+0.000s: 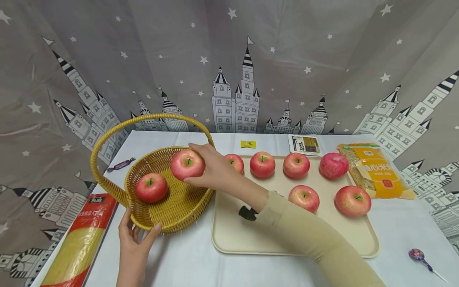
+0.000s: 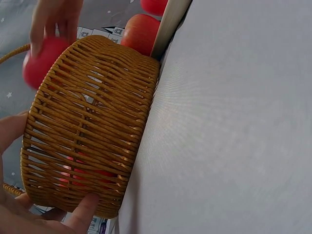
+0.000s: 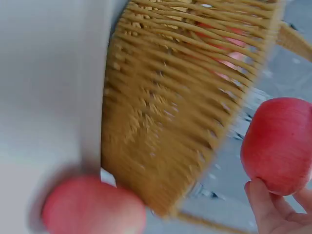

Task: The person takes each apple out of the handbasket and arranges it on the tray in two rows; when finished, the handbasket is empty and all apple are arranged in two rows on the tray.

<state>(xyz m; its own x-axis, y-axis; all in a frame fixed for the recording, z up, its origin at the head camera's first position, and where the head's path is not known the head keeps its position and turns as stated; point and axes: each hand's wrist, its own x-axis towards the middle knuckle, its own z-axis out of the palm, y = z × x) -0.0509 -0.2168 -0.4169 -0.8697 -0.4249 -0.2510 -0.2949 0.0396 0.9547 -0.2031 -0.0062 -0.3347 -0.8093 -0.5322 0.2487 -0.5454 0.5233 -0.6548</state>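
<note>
My right hand (image 1: 211, 165) grips an apple (image 1: 188, 164) over the right half of the yellow wicker basket (image 1: 189, 223). In the right wrist view, fingertips press against the lower side of this apple (image 3: 279, 146), which is held above the rim. Another red apple (image 1: 151, 187) lies inside the basket at the left. My left hand (image 1: 135, 239) holds the basket's near left side, its thumb and fingers spread along the rim and wall. From the left wrist, a finger (image 2: 86, 210) shows against the woven wall.
A beige tray (image 1: 247, 245) right of the basket carries several apples (image 1: 304, 198). Noodles in a red packet (image 1: 77, 243) lie at left, near a purple candy (image 1: 121, 164). Behind the tray are a yellow candy (image 1: 248, 144) and a sachet (image 1: 305, 145); rightward, a grain bag (image 1: 380, 171) and lollipop (image 1: 417, 255).
</note>
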